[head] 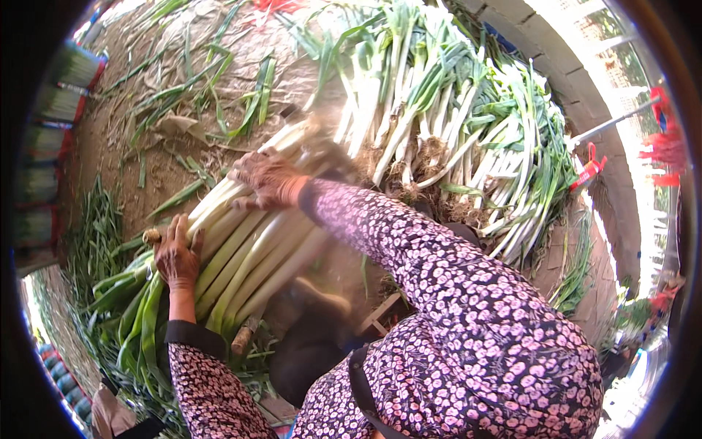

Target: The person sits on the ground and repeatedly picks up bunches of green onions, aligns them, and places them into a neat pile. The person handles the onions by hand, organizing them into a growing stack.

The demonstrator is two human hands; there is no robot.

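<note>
A thick bundle of long-stemmed leeks or large green onions lies slantwise before me, green leaves at lower left and pale stalks towards upper right. My left hand rests on the bundle where the leaves meet the stalks, fingers apart. Across the upper part of the stalks lies my right hand, its fingers towards the far edge. Whether it grips any stalk is unclear. The root ends beyond it are blurred. One wooden stick end shows beside my left hand, and another stick end pokes out at the bundle's near side.
A large heap of untied leeks with soil on their roots spreads at upper right, along a block wall. Loose leaves litter the ground. Netted or bagged bundles are stacked at the left edge. A red-handled object stands by the heap.
</note>
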